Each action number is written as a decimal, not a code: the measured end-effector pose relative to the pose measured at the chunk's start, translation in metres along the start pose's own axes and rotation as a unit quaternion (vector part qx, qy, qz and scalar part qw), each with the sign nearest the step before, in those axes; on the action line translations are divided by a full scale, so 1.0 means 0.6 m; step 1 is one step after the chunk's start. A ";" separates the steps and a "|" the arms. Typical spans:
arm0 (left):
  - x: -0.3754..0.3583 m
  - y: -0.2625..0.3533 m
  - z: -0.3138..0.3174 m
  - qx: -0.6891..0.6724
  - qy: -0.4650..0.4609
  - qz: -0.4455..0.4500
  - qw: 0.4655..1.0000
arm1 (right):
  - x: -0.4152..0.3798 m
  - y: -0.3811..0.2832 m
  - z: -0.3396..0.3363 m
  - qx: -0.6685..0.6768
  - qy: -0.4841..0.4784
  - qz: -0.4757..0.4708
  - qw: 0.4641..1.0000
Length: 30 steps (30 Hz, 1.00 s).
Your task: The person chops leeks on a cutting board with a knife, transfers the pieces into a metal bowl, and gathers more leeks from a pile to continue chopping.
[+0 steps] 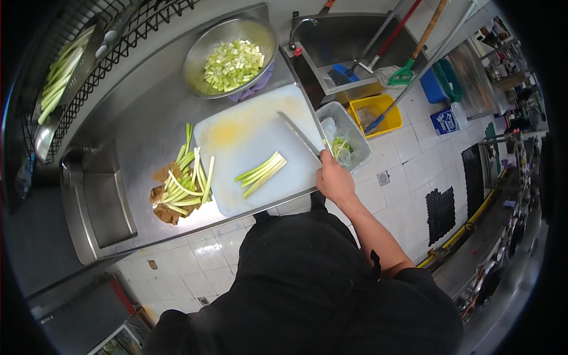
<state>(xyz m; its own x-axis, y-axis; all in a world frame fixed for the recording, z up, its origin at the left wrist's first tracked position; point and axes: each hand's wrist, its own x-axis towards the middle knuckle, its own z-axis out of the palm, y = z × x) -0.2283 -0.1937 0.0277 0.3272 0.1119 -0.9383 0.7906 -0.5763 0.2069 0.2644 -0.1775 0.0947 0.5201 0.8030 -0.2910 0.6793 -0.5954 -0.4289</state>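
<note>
My right hand [335, 178] is closed around the handle of a kitchen knife [300, 135]. The blade points up and left over the right side of a white cutting board [248, 127]. A few celery stalks [261, 174] lie together near the board's front edge, apart from the knife. More celery stalks [188, 182] rest on crumpled brown paper [168, 214] left of the board, some overlapping its edge. Behind the board, a metal colander [195, 66] holds chopped celery [234, 65]. My left hand is out of sight.
A grey bin [362, 151] with scraps stands by the board's right edge, beside a yellow bucket [387, 122]. A sink basin [109, 201] is at the left. Behind right, a deep sink [331, 44] has long-handled cleaning tools leaning in it. A wire rack [118, 56] hangs upper left.
</note>
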 end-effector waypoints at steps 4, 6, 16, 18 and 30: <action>0.012 0.007 -0.034 0.068 -0.035 0.012 0.997 | -0.019 -0.004 -0.013 0.086 0.019 -0.063 0.994; 0.022 0.015 -0.112 0.202 -0.062 0.018 0.977 | -0.018 -0.005 -0.011 0.086 0.008 -0.086 0.993; 0.105 0.195 -0.511 -0.066 0.563 0.300 0.767 | -0.046 -0.049 -0.004 -0.038 -0.073 -0.113 0.990; 0.133 0.211 -0.518 -0.068 0.538 0.271 0.795 | -0.060 -0.061 -0.011 -0.055 -0.095 -0.116 0.987; 0.191 0.218 -0.506 -0.097 0.555 0.265 0.783 | -0.096 -0.086 -0.033 -0.066 -0.178 -0.062 0.980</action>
<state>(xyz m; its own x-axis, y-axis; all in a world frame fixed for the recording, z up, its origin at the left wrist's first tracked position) 0.0695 -0.0104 0.0313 0.7982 0.5957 0.0891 0.4208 -0.6573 0.6252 0.2096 -0.1936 0.1505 0.2314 0.8132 -0.5340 0.7994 -0.4718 -0.3720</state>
